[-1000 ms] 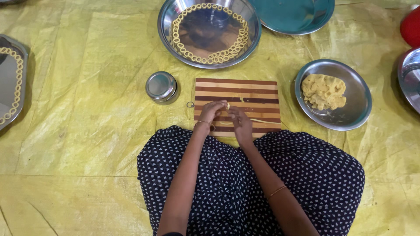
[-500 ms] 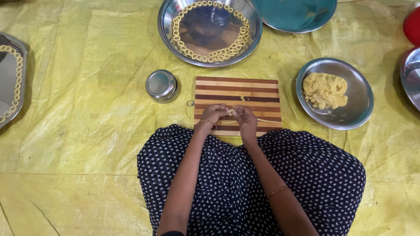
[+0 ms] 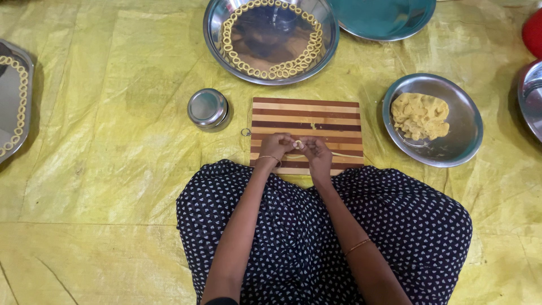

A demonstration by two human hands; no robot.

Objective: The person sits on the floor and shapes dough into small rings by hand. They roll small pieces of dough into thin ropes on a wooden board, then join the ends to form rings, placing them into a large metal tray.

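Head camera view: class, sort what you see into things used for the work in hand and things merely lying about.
In use: both hands, dough ring, striped board, dough plate, bowl of rings.
Lying about: small steel tin, teal plate, red object.

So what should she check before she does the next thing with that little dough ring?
1. Small pale dough ring pinched between both hands: ok.
2. Left hand and right hand over the striped wooden cutting board: ok.
3. Ring ends fully joined: cannot tell, too small.
4. Thin dough strand lying on the board: ok.
5. Yellow dough lump on the round steel plate: ok.
6. Space along the ring row in the big steel bowl: ok.
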